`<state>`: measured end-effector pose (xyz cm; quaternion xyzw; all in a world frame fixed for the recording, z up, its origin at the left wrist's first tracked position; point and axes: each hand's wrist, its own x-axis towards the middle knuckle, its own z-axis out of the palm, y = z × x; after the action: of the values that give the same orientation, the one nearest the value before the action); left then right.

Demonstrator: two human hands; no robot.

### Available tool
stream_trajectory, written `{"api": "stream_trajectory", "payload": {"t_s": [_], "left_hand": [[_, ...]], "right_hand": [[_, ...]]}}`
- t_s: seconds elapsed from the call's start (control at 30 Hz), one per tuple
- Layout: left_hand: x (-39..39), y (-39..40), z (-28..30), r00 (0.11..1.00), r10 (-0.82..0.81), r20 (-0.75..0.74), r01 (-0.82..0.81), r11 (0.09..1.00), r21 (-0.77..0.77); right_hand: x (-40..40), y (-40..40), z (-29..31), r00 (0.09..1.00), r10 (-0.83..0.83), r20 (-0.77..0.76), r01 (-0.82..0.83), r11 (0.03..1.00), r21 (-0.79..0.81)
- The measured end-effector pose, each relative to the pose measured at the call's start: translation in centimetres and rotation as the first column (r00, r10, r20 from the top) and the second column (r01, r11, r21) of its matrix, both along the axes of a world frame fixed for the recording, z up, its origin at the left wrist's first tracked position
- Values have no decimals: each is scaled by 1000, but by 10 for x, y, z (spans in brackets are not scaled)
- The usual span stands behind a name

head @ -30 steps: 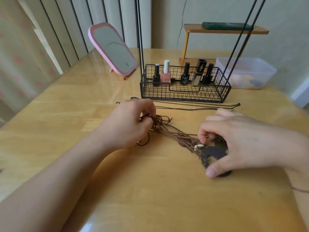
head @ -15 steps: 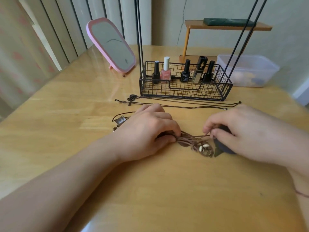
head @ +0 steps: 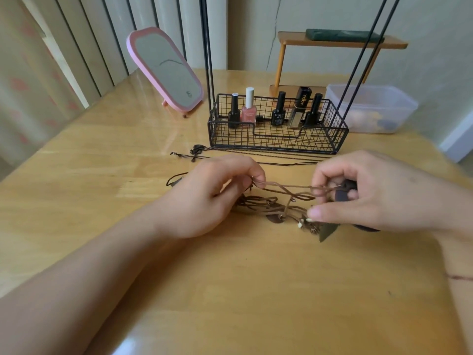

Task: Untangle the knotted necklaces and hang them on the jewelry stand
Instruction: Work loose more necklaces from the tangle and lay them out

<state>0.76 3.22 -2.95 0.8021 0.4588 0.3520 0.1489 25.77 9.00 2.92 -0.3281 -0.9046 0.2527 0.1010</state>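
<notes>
pink mirror (head: 166, 70) and wire basket (head: 277, 139) stand beyond the tangled necklaces (head: 279, 203).

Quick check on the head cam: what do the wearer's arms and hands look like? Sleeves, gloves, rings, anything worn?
Both forearms are bare as far as the frame shows: no sleeves, no gloves. The left hand and right hand show no rings or watch. The only thing worn is a thin dark reddish thread across the right wrist at the frame edge. Fingernails look short and unpainted.
</notes>
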Motion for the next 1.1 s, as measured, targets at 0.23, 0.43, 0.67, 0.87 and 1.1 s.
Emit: {"api": "stream_trajectory", "payload": {"t_s": [0.23,0.43,0.67,0.87,1.1], "left_hand": [[1,-1,1,995,95,33,-94,995,-13],[11,-1,-1,991,131,-20,-130,990,49],[32,-11,5,993,18,119,-2,990,-138],[20,-6,4,995,40,92,-26,989,-144],[-1,-7,10,994,-47,-95,43,998,-51]], "right_hand": [[7,9,-1,992,44,-117,-48,998,-35],[-8,5,-8,927,71,-369,-148,972,-183],[-24,0,-14,864,23,-503,-148,966,-210],[-4,8,-4,942,-100,-319,30,975,-219],[9,-10,11,990,61,125,-31,972,-232]]}}
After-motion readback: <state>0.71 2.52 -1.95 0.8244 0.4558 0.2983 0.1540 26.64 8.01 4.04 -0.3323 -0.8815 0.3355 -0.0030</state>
